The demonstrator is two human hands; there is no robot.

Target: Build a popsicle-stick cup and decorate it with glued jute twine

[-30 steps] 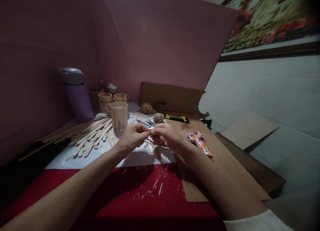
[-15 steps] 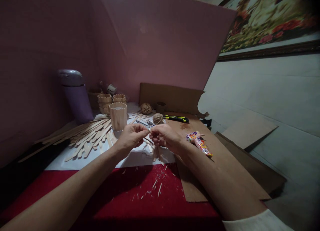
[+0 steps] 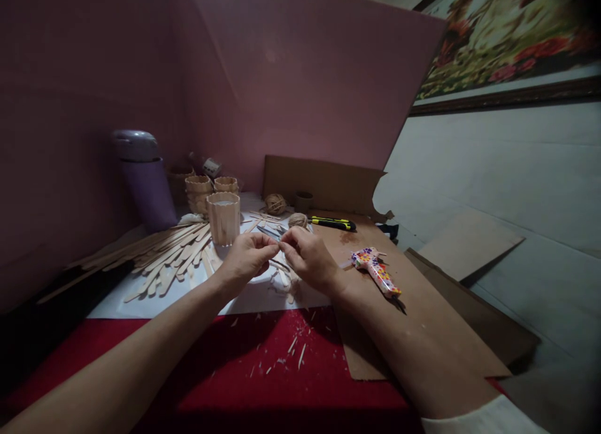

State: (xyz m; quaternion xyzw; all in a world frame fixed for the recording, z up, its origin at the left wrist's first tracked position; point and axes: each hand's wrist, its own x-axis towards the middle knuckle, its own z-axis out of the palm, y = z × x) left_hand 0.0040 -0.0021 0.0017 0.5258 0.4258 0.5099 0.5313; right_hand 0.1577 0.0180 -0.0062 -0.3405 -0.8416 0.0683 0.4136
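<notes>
Dimly lit: tall pink panel [image 3: 300,77], twelve o'clock; framed flower painting [image 3: 511,52], two o'clock; pale tiled wall [image 3: 530,152], three; red-covered worktop [image 3: 225,371], six.

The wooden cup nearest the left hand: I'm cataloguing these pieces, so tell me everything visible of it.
The wooden cup looks made of pale upright strips set side by side, giving a scalloped rim. It stands upright on the white sheet; a pale surface shows inside, too unclear to identify. Wooden sticks fan out on its left; whether any touch it is hard to tell. The left hand is close in front, not gripping it.
</notes>
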